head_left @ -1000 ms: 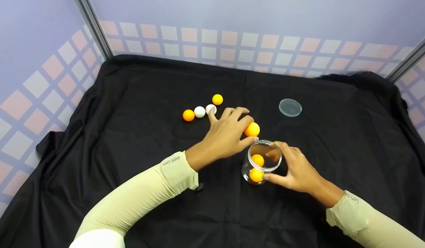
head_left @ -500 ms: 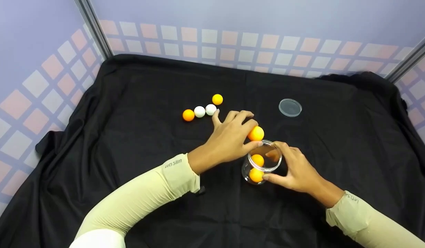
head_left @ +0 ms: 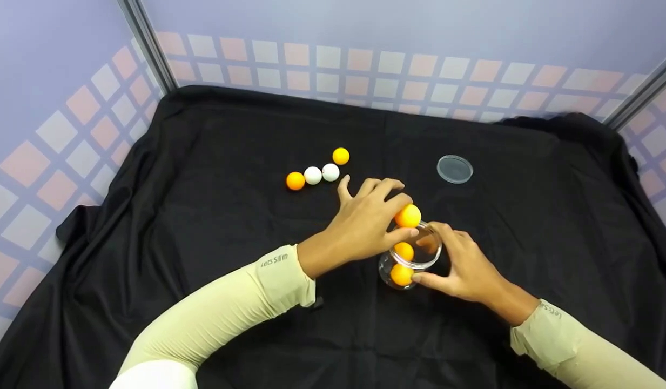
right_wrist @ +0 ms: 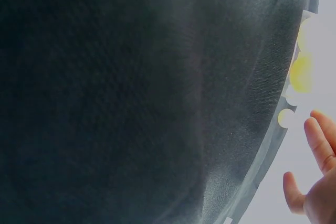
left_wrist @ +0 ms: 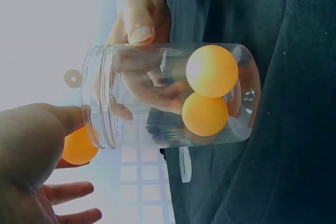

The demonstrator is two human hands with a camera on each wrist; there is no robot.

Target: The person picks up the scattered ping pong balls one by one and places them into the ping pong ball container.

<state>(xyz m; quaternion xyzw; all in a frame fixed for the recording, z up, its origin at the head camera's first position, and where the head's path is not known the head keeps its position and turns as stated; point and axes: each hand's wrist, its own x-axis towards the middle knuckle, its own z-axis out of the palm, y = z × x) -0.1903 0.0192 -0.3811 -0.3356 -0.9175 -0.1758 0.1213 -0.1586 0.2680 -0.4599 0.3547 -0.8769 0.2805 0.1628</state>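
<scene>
My left hand [head_left: 365, 224] pinches an orange ping-pong ball [head_left: 408, 216] between thumb and fingers, at the far left of the rim of a clear plastic jar [head_left: 429, 258]. Its other fingers are spread. The jar stands upright, with my right hand [head_left: 465, 270] gripping its right side. Two orange balls [left_wrist: 212, 71] lie at the jar's bottom, plain in the left wrist view. In that view the held ball [left_wrist: 80, 148] is partly behind the jar's mouth. The right wrist view shows fingers [right_wrist: 317, 140] at its right edge, and the jar there is washed out.
Beyond my left hand lie two white balls [head_left: 313, 175] side by side, with an orange ball [head_left: 295, 181] to their left and a yellow-orange ball [head_left: 341, 156] behind. A clear round lid [head_left: 455, 169] lies at the back right. Black cloth [head_left: 230, 216] covers the table; panels [head_left: 365, 32] rise behind.
My left hand has moved right and slightly nearer, bringing the pinched ball from beside the jar to its rim. Its little finger has come away from the white ball. My right hand keeps still.
</scene>
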